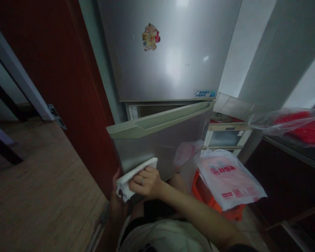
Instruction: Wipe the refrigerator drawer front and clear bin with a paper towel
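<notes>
My right hand (145, 182) is closed on a white cloth (149, 163), bunched and ragged at its lower left end, and presses it to the front of the lower refrigerator door (141, 150). This silver door stands ajar, with a pale green grip rail (157, 120) along its top. At the door's left edge, my left hand (117, 197) appears to hold on to it; the cloth and the dim light hide part of its fingers. The upper refrigerator door (173, 59) is closed and carries a colourful sticker (151, 37).
A brown-red wooden door (68, 77) is close on the left. To the right, a white plastic bag with red print (231, 178) lies over an orange crate (210, 196). Behind these is a small white appliance (225, 136). Red items in clear plastic (304, 127) lie at far right.
</notes>
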{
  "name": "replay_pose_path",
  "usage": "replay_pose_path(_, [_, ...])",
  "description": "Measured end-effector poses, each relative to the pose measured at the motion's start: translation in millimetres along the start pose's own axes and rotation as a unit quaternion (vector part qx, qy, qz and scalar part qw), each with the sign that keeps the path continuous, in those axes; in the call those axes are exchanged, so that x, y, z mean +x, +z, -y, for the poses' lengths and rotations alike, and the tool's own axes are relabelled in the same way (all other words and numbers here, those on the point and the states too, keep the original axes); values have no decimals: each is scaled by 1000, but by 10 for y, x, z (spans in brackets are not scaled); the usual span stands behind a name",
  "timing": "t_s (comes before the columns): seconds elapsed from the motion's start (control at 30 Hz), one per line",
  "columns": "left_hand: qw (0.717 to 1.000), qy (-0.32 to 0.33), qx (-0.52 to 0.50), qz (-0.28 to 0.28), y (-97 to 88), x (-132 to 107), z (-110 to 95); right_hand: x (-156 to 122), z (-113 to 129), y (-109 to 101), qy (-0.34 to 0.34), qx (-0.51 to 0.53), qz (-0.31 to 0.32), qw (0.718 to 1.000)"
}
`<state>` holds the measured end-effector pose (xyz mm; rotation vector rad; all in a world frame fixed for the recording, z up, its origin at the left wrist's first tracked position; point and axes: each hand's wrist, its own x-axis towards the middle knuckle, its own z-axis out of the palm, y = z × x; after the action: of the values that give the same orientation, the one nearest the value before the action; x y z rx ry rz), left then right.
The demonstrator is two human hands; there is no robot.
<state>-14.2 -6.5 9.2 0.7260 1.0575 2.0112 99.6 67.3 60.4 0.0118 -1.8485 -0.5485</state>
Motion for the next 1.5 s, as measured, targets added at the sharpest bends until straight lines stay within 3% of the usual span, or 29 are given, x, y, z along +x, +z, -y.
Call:
replay_pose_path(0.17, [999,-5,-37,-26,97,-25,-67,-333,-512,-304,-164,47,100,980])
replay_pose_path(0.23, [998,-6,-51,-26,123,-14,-65,-437,-740,-455,-166,58,153,972])
replay_pose_path(0.33, [998,2,-58,-9,107,6,-32,-585,-1045,-678,-114,63,207,970])
replay_pose_path(0.47, [998,19,-59,-3,53,18,11,-891,-1357,-915,16,44,205,978])
replay_pose_path(0.6, [999,19,-48,-6,42,14,16,-1346,-1524,-1002,233,-16,142,962])
replay_pose_path(0.7, [999,21,-38,-12,44,9,20,-1655,-1520,-936,410,-81,41,907])
replay_pose_path(0.8, [999,15,-46,-13,40,6,29,-1805,-1414,-784,545,-137,-68,825])
replay_pose_path(0.9, [998,8,-51,-20,46,-1,26,-1746,-1224,-608,615,-163,-148,757])
replay_pose_path(1.0, [999,15,-46,-16,64,-11,10,-1516,-929,-436,637,-151,-184,733])
replay_pose_path(1.1, [999,14,-42,-10,76,-19,-4,-1196,-523,-260,622,-111,-187,752])
replay_pose_path(1.2, [999,14,-51,-7,70,-17,-9,-856,-100,-83,567,-63,-168,804])
replay_pose_path(1.37, [998,-16,-67,1,43,-12,-7,-400,356,134,381,-8,-124,916])
replay_pose_path(1.5, [995,-53,-77,-34,23,-23,-13,-320,425,154,212,12,-69,975])
